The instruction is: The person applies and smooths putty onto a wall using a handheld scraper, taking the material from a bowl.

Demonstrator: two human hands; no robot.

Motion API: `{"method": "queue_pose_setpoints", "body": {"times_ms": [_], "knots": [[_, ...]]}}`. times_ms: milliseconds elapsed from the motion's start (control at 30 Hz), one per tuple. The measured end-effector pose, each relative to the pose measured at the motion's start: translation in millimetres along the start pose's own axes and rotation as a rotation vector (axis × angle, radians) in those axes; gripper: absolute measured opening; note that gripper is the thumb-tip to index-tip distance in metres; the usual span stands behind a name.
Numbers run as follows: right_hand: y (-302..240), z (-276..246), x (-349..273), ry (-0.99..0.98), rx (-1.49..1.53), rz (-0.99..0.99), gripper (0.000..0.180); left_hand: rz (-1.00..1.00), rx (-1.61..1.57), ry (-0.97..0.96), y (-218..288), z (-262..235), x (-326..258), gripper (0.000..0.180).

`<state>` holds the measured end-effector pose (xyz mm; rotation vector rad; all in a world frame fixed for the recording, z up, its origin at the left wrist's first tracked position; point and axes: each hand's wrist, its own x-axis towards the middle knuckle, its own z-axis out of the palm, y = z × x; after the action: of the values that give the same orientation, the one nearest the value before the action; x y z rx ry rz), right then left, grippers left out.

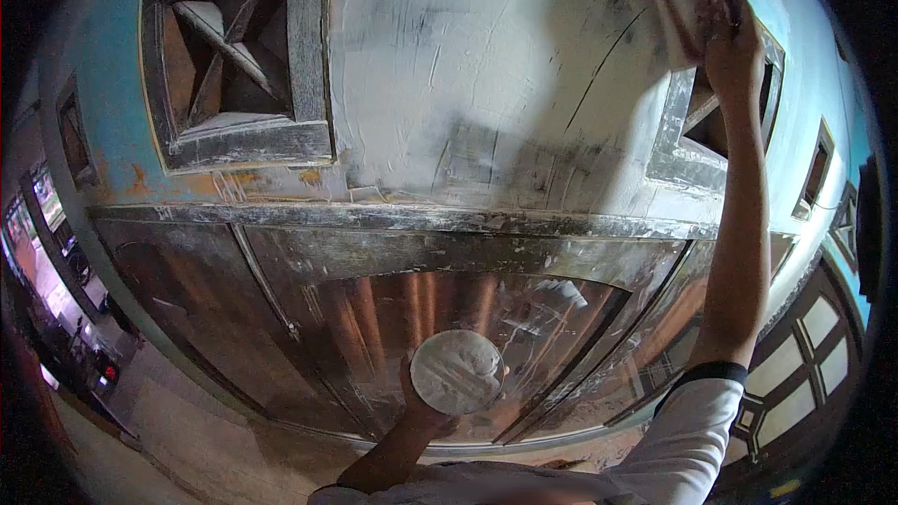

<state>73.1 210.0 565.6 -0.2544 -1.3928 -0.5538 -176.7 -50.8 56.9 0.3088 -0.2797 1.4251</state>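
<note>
High at the upper right, my right hand (733, 26) is closed around a flat, thin, pale scraper (675, 14). The scraper's broad face lies at the wall, beside a wooden vent frame (662, 145); whether its edge touches the wall I cannot tell. Low in the middle, my left hand (418, 410) grips a round tub (414, 367) from the side and below. Whitish-grey paste, smeared and uneven, shows inside the tub. The wall (449, 56) carries streaky white filler with grey patches and a thin dark line near the scraper.
A larger wooden vent (313, 145) with crossed slats sits at the upper left. Below the wall runs a paint-spattered wooden ledge (421, 217) over dark window panels with an orange-brown curtain (426, 304) behind the glass. A panelled door (809, 355) stands at the right.
</note>
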Motion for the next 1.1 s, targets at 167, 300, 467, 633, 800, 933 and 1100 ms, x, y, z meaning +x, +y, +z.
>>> {"method": "queue_pose_setpoints", "body": {"times_ms": [167, 300, 467, 633, 800, 933, 1100], "knots": [[-128.2, 4.0, -97.7, -0.556, 0.077, -0.249, 0.059, 0.193, 0.434, 0.293, 1.8, -3.4, -7.9, 0.092], [-77.4, 13.1, -64.3, -0.299, -0.039, -0.293, 0.057, 0.097, 0.359, 0.299, -10.4, -2.4, -0.2, 0.099], [-17.1, -13.3, -23.0, 0.021, -0.022, 0.005, 0.041, 0.058, 0.219, 0.216, -18.4, -9.5, 0.1, 0.099], [-114.6, -15.4, -118.0, -0.48, 0.178, -0.368, 0.06, 0.163, 0.268, 0.29, -9.8, -18.4, -8.9, 0.096], [-46.3, 6.1, -78.8, -0.406, -0.201, -0.405, 0.065, 0.086, 0.061, 0.173, -21.0, -2.5, 5.0, 0.1], [7.9, 5.0, 29.1, 0.112, 0.012, -0.184, 0.033, -0.011, 0.024, 0.099, -28.2, -2.8, 16.3, 0.105], [-54.1, -12.3, -48.7, -0.199, -0.067, -0.401, 0.053, 0.104, 0.158, 0.266, -18.9, -25.3, -1.0, 0.105]]}}
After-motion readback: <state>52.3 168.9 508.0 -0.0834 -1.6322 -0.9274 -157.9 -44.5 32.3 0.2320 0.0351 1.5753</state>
